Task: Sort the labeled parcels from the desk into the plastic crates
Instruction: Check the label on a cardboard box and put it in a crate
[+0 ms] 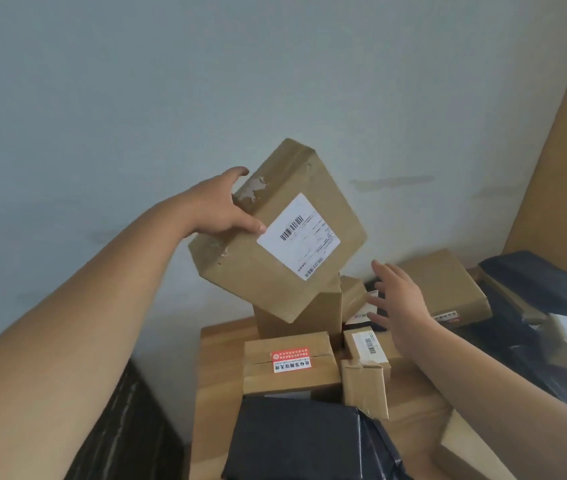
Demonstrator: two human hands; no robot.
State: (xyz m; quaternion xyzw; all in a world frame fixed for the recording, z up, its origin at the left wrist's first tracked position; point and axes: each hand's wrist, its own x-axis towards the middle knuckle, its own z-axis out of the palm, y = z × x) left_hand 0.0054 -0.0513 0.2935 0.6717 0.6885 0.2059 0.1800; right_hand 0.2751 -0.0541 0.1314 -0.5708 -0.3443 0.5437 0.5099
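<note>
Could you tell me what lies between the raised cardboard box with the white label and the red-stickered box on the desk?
In the head view, an upright cardboard box stands between the raised box, gripped by the left hand, and the red-stickered box.

Open air above and to the left of the pile, bare wall (206, 81) behind it. The raised box (277, 233), tilted in the left hand (221, 211), blocks the way to the tall carton (297, 317) under it. The right hand (401, 306) hangs spread over a crowded middle: the red-labelled box (290, 363), small cartons (367, 368) tight beside it, a black bag (296, 441) in front. Black bags (541, 282) and boxes pack the right side. A bare strip of bench (216, 375) runs along the left edge.
</note>
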